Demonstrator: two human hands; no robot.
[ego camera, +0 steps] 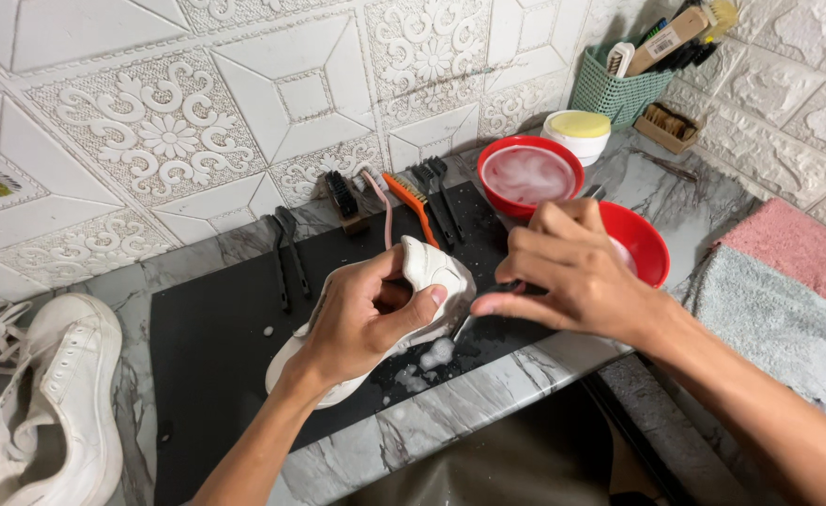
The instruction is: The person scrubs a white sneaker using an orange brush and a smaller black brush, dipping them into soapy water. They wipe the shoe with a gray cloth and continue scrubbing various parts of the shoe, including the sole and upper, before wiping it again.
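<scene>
Left hand clamped shoe; right hand pinched brush at toe. Risks: soapy shoe slipping, foam spreading off mat.

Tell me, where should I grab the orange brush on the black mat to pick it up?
Probably by its long thin handle, the end nearer the person. The orange brush lies flat on the black mat with its bristle head toward the wall, a pink brush and black brushes close on either side. So come from above, pinching the handle's two sides, away from the left hand holding the shoe.
</scene>
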